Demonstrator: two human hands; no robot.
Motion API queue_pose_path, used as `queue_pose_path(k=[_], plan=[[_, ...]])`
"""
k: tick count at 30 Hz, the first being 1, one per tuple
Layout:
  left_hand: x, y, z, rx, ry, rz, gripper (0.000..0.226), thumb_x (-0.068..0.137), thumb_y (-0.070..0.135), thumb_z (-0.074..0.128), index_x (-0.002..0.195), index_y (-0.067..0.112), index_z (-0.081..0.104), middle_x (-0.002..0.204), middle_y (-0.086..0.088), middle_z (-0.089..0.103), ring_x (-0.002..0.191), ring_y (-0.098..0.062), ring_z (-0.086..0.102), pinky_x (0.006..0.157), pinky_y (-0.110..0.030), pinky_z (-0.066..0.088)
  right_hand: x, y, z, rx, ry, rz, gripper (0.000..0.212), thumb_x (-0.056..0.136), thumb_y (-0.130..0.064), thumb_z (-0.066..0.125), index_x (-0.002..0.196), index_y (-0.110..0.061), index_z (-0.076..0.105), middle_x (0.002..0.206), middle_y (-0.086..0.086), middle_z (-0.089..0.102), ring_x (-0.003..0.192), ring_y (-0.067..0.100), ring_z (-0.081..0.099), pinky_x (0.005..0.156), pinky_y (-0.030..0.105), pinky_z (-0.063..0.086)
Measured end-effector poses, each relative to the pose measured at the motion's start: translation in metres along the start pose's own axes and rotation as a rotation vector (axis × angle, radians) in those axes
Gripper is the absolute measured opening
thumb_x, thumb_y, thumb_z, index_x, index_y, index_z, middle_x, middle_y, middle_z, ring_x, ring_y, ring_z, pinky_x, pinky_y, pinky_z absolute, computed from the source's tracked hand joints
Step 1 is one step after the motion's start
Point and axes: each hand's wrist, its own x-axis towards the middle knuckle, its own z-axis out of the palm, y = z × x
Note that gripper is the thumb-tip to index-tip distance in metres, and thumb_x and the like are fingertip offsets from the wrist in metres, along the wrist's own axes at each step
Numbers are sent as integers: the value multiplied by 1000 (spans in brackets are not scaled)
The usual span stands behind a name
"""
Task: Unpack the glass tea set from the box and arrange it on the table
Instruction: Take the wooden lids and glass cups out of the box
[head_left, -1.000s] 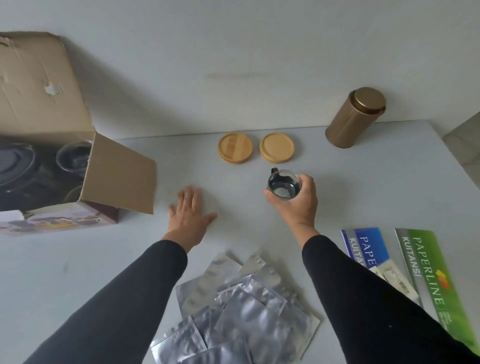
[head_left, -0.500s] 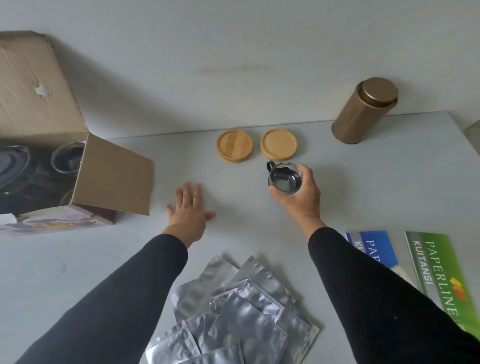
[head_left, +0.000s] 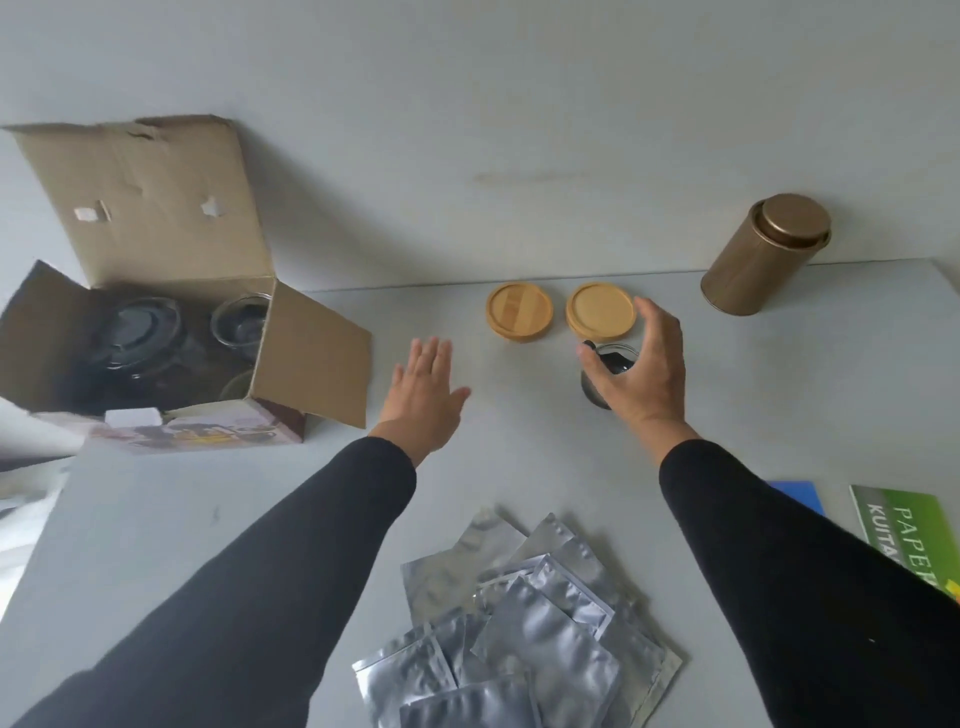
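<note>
We log the right hand (head_left: 641, 371) spread above the glass cup (head_left: 605, 382), fingers arched and apart; whether thumb or fingertips touch the glass we cannot tell, since the palm hides most of it. The cup stands upright on the worktop (head_left: 519, 467), just in front of the right-hand wooden coaster (head_left: 601, 312), near the far edge; a second coaster (head_left: 519, 312) sits beside it. The left hand (head_left: 428, 397) is flat, fingers straight and together, empty, between cup and box.

The open box (head_left: 156, 332) sits at the far left corner. Inside we see a dark-lidded teapot (head_left: 135, 338) and another glass cup (head_left: 241, 325), both upright, mouths up.

Judgement: the next pieces lie left of both hands, and the left hand is plainly nearer the box. Any lift should come straight up through the open top.
</note>
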Motion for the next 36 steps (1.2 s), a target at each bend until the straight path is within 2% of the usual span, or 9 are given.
queue_pose_path(k=[4,6,9,12,17,22,26,32,36], plan=[[-6,-23,-50,-10,180,42,59,103,27,31,153,11,3,161,-3,-2,148,-21,-9,120,-38,1,5,-61,21,46,-36,-117,73,70,-48,65,126,-2,49,120,14,54,114,28,50,96,31,40],[-10,-47,-72,-12,261,36,58,102,25,32,152,11,7,161,-3,2,148,-21,-7,120,-38,2,1,-96,40,64,-95,-174,71,69,-50,60,123,-5,52,119,11,55,113,26,52,95,24,37],[-17,-98,-102,2,346,-14,57,101,22,33,152,12,10,161,-3,5,149,-22,-4,120,-40,3,-10,-151,73,63,-206,-264,63,72,-43,66,122,-7,54,118,8,57,111,23,53,92,17,34],[-26,-162,-122,51,359,-89,58,101,24,33,152,12,9,161,-4,4,149,-24,-5,119,-45,4,-26,-208,111,22,-301,-370,61,74,-37,74,123,-8,54,116,7,59,111,23,52,94,25,38],[-40,-254,-129,92,293,-175,61,102,36,30,152,11,8,161,-5,1,148,-25,-8,119,-49,5,-48,-273,182,-221,-407,-477,65,74,-52,67,125,-17,50,123,2,57,118,22,46,95,36,40],[-40,-290,-123,80,242,-128,63,101,45,19,153,12,4,161,-5,-1,148,-24,-9,119,-44,-2,-46,-290,237,-518,-461,-283,79,63,-69,60,124,-22,41,135,4,48,133,29,31,95,45,38],[-39,-291,-117,71,254,-130,63,101,43,12,152,12,-4,161,-5,-5,148,-23,-12,118,-43,-7,-38,-299,254,-695,-492,-215,88,66,-64,65,129,-11,36,137,11,45,140,31,17,104,50,27],[-38,-294,-115,80,258,-119,62,100,43,9,152,12,-7,161,-5,-8,147,-23,-15,118,-43,-10,-39,-309,267,-684,-418,-125,83,68,-57,71,129,-10,41,133,12,49,134,30,28,103,46,32],[-37,-296,-114,78,253,-114,62,100,43,8,152,12,-9,161,-6,-10,147,-23,-16,117,-43,-11,-41,-312,261,-586,-300,-186,83,62,-60,73,123,-11,48,124,9,51,120,28,39,97,37,35]])
